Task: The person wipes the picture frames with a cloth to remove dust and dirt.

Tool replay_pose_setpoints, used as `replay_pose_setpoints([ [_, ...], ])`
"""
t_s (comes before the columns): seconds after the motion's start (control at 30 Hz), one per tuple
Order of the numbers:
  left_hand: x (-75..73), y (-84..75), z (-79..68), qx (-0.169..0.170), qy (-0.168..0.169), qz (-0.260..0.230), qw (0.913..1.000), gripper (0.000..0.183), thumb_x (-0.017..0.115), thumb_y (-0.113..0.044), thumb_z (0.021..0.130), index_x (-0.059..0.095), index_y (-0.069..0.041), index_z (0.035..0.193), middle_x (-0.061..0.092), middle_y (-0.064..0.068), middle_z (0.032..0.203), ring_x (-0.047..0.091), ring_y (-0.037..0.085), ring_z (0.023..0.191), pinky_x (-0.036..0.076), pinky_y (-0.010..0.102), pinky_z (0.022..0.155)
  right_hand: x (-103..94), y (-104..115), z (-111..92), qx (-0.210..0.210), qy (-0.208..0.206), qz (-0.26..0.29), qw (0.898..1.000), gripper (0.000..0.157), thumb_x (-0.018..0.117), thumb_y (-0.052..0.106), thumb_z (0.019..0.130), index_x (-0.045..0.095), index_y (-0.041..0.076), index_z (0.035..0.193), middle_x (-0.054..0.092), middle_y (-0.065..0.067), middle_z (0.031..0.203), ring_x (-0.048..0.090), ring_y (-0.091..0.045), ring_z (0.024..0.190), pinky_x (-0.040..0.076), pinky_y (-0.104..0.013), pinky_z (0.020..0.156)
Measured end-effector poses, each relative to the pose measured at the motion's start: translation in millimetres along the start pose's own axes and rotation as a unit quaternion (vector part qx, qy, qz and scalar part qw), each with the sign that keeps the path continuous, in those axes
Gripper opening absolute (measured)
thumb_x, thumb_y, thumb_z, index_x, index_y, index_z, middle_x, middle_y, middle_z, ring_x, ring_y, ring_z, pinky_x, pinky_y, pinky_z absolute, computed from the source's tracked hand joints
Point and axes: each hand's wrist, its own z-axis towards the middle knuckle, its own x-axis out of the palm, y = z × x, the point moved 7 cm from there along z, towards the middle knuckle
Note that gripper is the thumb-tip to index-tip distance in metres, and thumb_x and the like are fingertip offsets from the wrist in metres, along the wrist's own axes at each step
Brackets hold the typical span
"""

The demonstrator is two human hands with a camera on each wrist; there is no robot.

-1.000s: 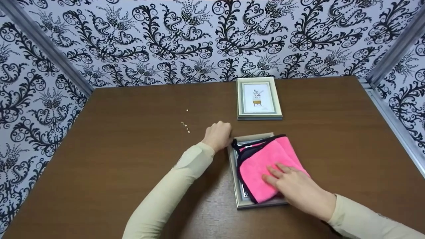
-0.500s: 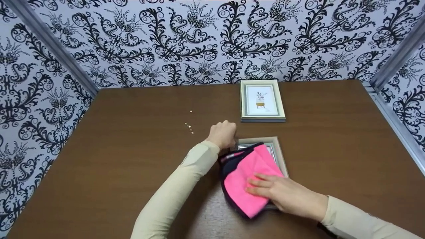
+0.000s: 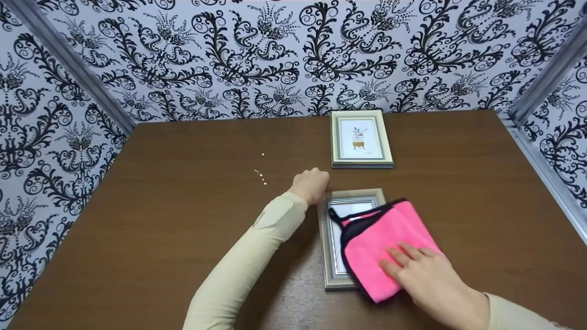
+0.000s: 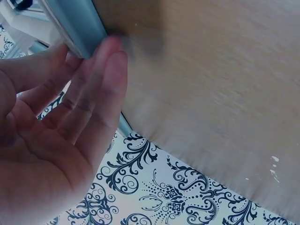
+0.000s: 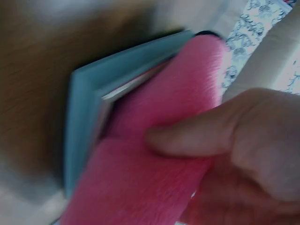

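Note:
A picture frame (image 3: 326, 250) with a pale wooden border lies on the table in the head view. My left hand (image 3: 311, 185) holds its far left corner; the left wrist view shows the thumb and fingers (image 4: 115, 70) pinching the frame's edge. On the frame's right part lies a folded pink cloth (image 3: 376, 247) with black edging, reaching past the frame's right side. My right hand (image 3: 429, 277) rests over the cloth with its fingers on top. In the right wrist view the thumb (image 5: 187, 138) presses into the cloth near the frame's corner. The cloth covers much of the glass.
Behind, near the patterned wall (image 3: 257, 59), a second picture frame (image 3: 339, 161) with a plant picture lies on the brown table (image 3: 183, 197). Small pale flecks (image 3: 261, 175) mark the table left of it. Metal rails (image 3: 541, 78) edge the corners.
The right hand has swept the cloth leftward across the frame and then back to the right, baring more of the glass at left. The left hand stays at the frame's corner.

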Motion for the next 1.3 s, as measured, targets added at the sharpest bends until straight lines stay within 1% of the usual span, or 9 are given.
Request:
replay_pose_setpoints([
  [0.2,0.1,4.0,2.7,-0.001,0.0,-0.007,1.0,0.02,0.071,-0.023,0.085,0.071,-0.006,0.095,0.067,0.013,0.102,0.066,0.031,0.091,0.055,0.047,0.07,-4.6,10,7,-0.001,0.004,0.008,1.0,0.031,0.068,0.001,0.069,0.068,0.008,0.1,0.066,-0.014,0.095,0.061,-0.031,0.078,0.052,-0.041,0.061],
  [0.43,-4.8,1.3,4.8,0.003,-0.016,-0.008,0.9998,0.02,0.074,-0.024,0.082,0.071,-0.007,0.092,0.068,0.012,0.101,0.066,0.031,0.092,0.055,0.046,0.071,-1.0,15,27,-0.077,-0.013,0.149,0.986,0.049,0.067,-0.007,0.07,0.069,0.008,0.117,0.068,-0.014,0.112,0.065,-0.03,0.1,0.053,-0.043,0.081],
  [0.57,-5.8,-2.0,6.2,0.013,-0.016,-0.007,0.9998,0.016,0.074,-0.021,0.081,0.071,-0.007,0.089,0.068,0.011,0.099,0.066,0.031,0.091,0.055,0.045,0.071,-1.9,19,29,-0.155,-0.059,0.207,0.964,0.053,0.065,-0.007,0.073,0.066,0.01,0.122,0.065,-0.008,0.121,0.062,-0.025,0.108,0.052,-0.041,0.085],
  [0.73,-2.5,0.4,5.4,0.001,-0.003,-0.007,1.0,0.013,0.072,-0.016,0.082,0.07,-0.007,0.09,0.067,0.011,0.101,0.065,0.03,0.093,0.055,0.045,0.072,0.5,26,28,-0.248,-0.09,0.281,0.923,0.06,0.06,-0.008,0.075,0.059,0.011,0.132,0.057,-0.007,0.133,0.054,-0.026,0.122,0.044,-0.038,0.098],
  [0.83,0.3,1.0,3.3,-0.01,0.012,-0.008,0.9999,0.014,0.069,-0.015,0.085,0.069,-0.006,0.095,0.066,0.012,0.105,0.064,0.031,0.097,0.055,0.045,0.075,1.9,26,24,-0.274,-0.09,0.291,0.912,0.063,0.059,-0.008,0.074,0.058,0.011,0.134,0.056,-0.009,0.135,0.052,-0.028,0.123,0.042,-0.037,0.1],
  [0.93,1.8,-2.4,2.6,-0.012,0.026,-0.001,0.9996,0.014,0.064,-0.013,0.088,0.07,-0.006,0.099,0.066,0.013,0.109,0.064,0.032,0.099,0.054,0.046,0.076,2.0,19,20,-0.263,-0.074,0.287,0.918,0.062,0.059,-0.007,0.075,0.059,0.014,0.133,0.057,-0.007,0.134,0.054,-0.025,0.122,0.044,-0.038,0.098],
  [1.07,1.7,-7.6,3.8,-0.006,0.035,0.019,0.9992,0.016,0.06,-0.008,0.089,0.071,-0.008,0.1,0.067,0.011,0.112,0.065,0.032,0.098,0.055,0.047,0.074,-2.2,6,12,-0.213,-0.059,0.25,0.943,0.057,0.062,-0.004,0.075,0.062,0.017,0.128,0.061,-0.001,0.129,0.057,-0.021,0.117,0.047,-0.039,0.092],
  [1.2,2.7,-7.1,6.1,-0.008,0.04,0.031,0.9987,0.019,0.063,-0.007,0.086,0.072,-0.009,0.103,0.067,0.011,0.112,0.065,0.031,0.097,0.055,0.047,0.073,-7.5,-3,0,-0.149,-0.048,0.143,0.977,0.057,0.07,-0.003,0.064,0.067,0.016,0.118,0.067,0.0,0.114,0.062,-0.025,0.104,0.05,-0.043,0.082],
  [1.3,3.2,-5.3,7.8,-0.006,0.038,0.039,0.9985,0.021,0.065,-0.007,0.085,0.072,-0.01,0.104,0.067,0.01,0.112,0.065,0.031,0.097,0.055,0.047,0.073,-7.9,-3,-5,-0.103,-0.011,0.059,0.993,0.057,0.074,-0.001,0.056,0.067,0.013,0.111,0.069,-0.005,0.104,0.063,-0.03,0.094,0.051,-0.045,0.073],
])
